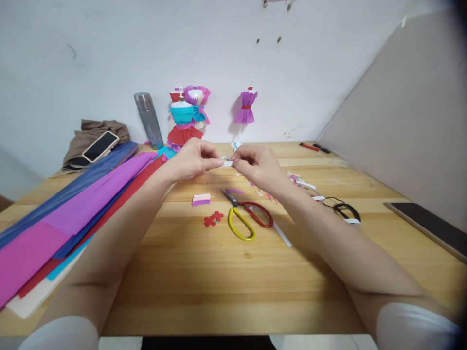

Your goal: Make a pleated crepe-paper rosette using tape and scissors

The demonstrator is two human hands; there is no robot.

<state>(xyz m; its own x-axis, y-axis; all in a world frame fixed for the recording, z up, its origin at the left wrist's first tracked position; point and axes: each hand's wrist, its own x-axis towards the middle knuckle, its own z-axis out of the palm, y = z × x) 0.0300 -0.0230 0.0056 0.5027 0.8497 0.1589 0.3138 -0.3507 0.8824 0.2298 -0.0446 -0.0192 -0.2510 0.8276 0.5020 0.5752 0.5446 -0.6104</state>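
Observation:
A small white strip [228,164] is stretched between my two hands above the middle of the table. My left hand [197,159] pinches its left end between thumb and fingers. At the other end, my right hand [257,165] has its fingertips closed on the strip. Below them lie scissors [237,211] with one yellow and one red handle, blades pointing away. Left of the scissors are small folded pink and purple paper pieces [201,200] and red paper flowers [213,218]. A white strip [282,233] runs out from under the red handle.
Rolls of coloured crepe paper [80,218] cover the left side. Several miniature dress forms in paper dresses [182,114] stand by the wall, beside a grey bottle [149,121]. A phone [101,147] rests on brown cloth [82,141]. Another dark-screened device [430,226] and a black cord ring [346,212] lie right.

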